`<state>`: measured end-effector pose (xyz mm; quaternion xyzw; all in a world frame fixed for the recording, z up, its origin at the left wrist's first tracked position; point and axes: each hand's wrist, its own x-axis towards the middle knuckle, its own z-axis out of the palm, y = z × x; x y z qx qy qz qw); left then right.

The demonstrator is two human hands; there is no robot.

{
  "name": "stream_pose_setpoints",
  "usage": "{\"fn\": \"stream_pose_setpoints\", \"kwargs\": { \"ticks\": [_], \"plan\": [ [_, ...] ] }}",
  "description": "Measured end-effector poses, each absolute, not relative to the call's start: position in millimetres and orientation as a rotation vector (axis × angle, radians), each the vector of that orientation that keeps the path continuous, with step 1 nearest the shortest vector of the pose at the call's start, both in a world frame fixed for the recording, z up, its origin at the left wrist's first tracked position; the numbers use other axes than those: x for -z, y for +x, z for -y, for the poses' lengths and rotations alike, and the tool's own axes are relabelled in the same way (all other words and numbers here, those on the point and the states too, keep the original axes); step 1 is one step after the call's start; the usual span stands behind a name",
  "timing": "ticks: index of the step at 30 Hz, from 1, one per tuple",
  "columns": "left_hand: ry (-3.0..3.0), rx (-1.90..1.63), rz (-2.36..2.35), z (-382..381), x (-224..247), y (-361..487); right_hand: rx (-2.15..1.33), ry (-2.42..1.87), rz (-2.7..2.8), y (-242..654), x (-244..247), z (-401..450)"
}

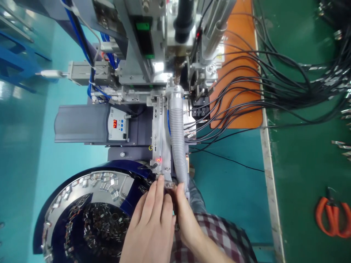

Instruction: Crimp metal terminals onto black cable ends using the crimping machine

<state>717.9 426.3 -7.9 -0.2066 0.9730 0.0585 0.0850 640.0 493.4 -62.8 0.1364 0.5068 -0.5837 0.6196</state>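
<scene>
My left hand (152, 223) and right hand (188, 217) meet side by side at the near end of the metal rail (160, 135), fingertips touching it. The hose (177, 135) runs along the rail's right side. The parts bowl (87, 215) sits to the left, below my left hand. The display box (117, 126) lies left of the rail. Cables (246, 95) spread to the right; pliers (333, 217) lie far right.
</scene>
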Motion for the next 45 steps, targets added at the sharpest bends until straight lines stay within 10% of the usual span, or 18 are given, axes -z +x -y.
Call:
{"fn": "stream_pose_setpoints", "kwargs": {
  "ticks": [17, 45],
  "plan": [
    [-0.799, -0.810, -2.797, -395.8, -7.0, 701.8, 1.438, 0.264, -1.085, 637.9, 60.5, -491.9],
    [-0.389, -0.312, -2.954, -417.5, -6.9, 742.8, 1.401, 0.389, -1.087, 635.8, 54.4, -486.6]
  ]
}}
